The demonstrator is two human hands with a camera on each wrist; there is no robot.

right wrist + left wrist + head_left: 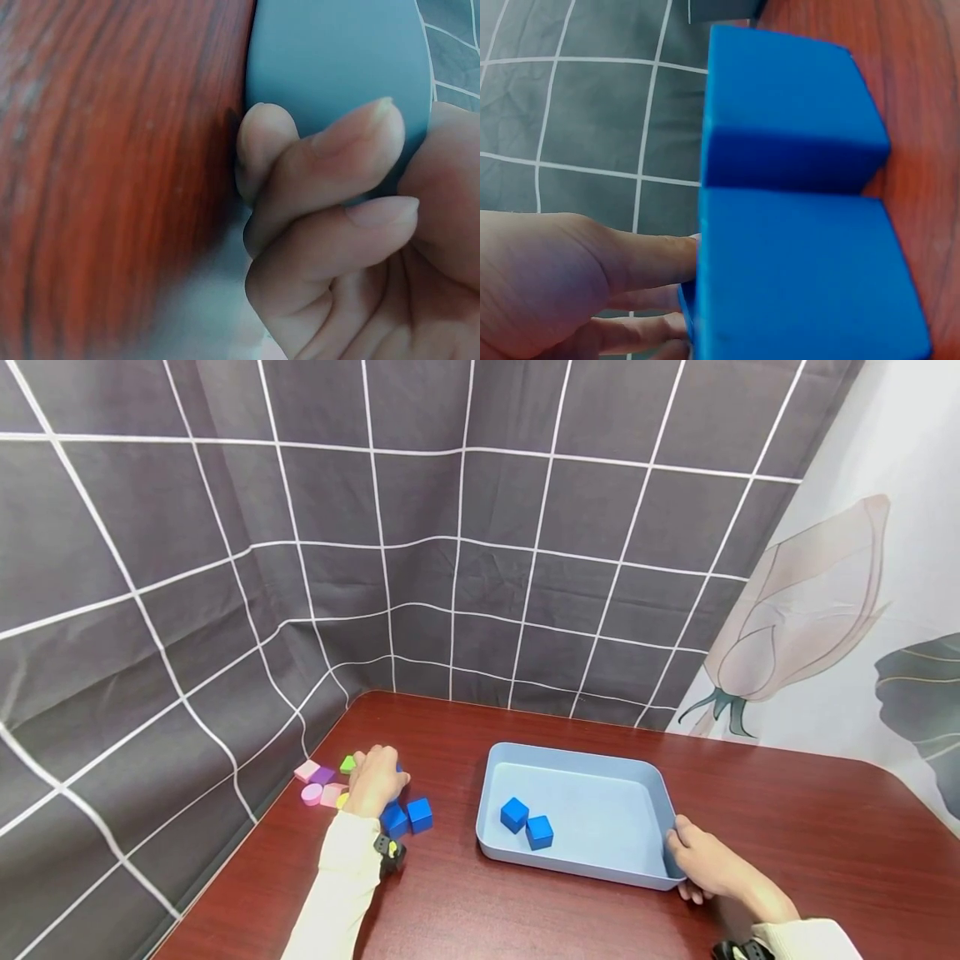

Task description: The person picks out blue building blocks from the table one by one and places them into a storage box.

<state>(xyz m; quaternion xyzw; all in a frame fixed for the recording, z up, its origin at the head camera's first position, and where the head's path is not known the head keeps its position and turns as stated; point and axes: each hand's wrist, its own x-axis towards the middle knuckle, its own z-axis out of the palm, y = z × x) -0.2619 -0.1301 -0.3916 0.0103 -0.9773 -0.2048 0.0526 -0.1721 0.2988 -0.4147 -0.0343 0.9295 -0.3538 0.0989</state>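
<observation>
My left hand (377, 779) reaches down among the blue cubes on the left of the table. Its thumb and fingers pinch a blue cube (688, 306), mostly hidden in the left wrist view by a nearer blue cube (810, 270). Just below the hand in the head view stand more loose blue cubes (420, 815). My right hand (705, 858) grips the near right corner of a light blue tray (585, 872), thumb over the rim and fingers curled at the outer wall (337, 60). Two blue cubes (514, 814) lie inside the tray, toward its left.
Left of my left hand lie small flat pieces: a purple one (322, 775), a pink round one (311, 794), a green one (347, 764) and a partly covered yellow one (342, 800). A dark gridded curtain (420, 577) borders the table (442, 902) at the back and left.
</observation>
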